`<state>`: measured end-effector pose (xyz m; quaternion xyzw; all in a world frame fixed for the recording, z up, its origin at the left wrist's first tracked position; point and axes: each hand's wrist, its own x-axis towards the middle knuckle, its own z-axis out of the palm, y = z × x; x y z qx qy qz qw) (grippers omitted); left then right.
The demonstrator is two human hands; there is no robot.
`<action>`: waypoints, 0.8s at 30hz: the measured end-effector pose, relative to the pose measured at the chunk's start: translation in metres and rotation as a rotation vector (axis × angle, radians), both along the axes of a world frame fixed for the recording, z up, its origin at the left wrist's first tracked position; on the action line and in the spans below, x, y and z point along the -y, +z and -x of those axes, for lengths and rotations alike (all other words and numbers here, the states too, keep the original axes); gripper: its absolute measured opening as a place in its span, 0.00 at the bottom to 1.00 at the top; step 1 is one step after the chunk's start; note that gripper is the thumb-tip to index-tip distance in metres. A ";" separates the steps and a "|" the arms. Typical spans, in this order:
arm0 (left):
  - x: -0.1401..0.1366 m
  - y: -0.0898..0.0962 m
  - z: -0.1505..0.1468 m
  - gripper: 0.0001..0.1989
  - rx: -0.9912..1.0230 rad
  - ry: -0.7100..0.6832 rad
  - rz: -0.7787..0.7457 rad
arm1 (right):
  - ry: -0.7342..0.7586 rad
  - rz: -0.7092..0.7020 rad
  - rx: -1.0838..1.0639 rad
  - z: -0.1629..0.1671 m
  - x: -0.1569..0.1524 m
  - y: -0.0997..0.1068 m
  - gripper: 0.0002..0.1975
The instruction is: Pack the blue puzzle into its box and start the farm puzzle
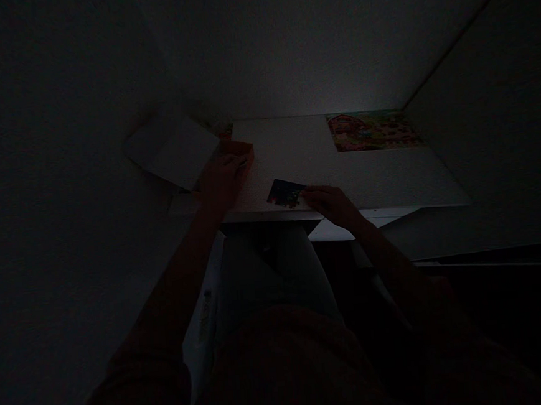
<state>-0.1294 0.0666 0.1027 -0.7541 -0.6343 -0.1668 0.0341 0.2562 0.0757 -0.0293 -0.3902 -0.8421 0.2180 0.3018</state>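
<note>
The scene is very dark. My left hand (222,180) reaches into a small orange-brown box (240,148) at the left of a white table (390,180); what it holds cannot be made out. My right hand (329,203) rests near the table's front edge, its fingers touching a small dark blue cluster of joined puzzle pieces (285,193). At the table's far right lies a colourful picture (372,130) showing a farm scene.
A pale box lid or sheet (172,149) lies tilted left of the orange box. Walls close in on the left, behind the table and on the right. My legs sit under the table's front edge (271,216).
</note>
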 end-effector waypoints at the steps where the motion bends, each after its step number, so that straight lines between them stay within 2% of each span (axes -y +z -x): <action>1: -0.003 0.006 0.009 0.26 -0.020 0.062 0.059 | -0.008 0.006 -0.041 0.000 -0.001 -0.001 0.16; 3: -0.003 0.009 0.024 0.29 -0.041 0.147 0.132 | -0.022 0.009 -0.131 0.002 -0.005 -0.001 0.15; 6: 0.009 0.001 0.038 0.31 -0.018 0.199 0.123 | -0.039 -0.034 -0.245 0.025 -0.018 0.008 0.16; 8: 0.020 -0.004 0.042 0.28 0.001 0.205 0.116 | -0.025 -0.097 -0.303 0.058 -0.036 0.021 0.18; 11: 0.030 -0.005 0.043 0.20 -0.006 0.197 0.205 | 0.085 -0.189 -0.340 0.128 -0.073 0.046 0.24; 13: 0.031 -0.003 0.043 0.18 -0.022 0.204 0.263 | 0.145 -0.208 -0.304 0.173 -0.096 0.062 0.30; 16: 0.025 0.000 0.045 0.19 -0.010 0.243 0.248 | 0.135 -0.213 -0.215 0.208 -0.116 0.080 0.34; 19: 0.015 0.007 0.049 0.17 0.073 0.264 0.127 | 0.085 -0.253 -0.157 0.186 -0.113 0.081 0.31; 21: 0.008 0.016 0.052 0.17 0.117 0.257 0.043 | 0.038 -0.253 -0.113 0.146 -0.099 0.073 0.26; 24: 0.001 0.025 0.047 0.19 0.138 0.238 -0.103 | -0.018 -0.180 -0.020 0.076 -0.068 0.050 0.21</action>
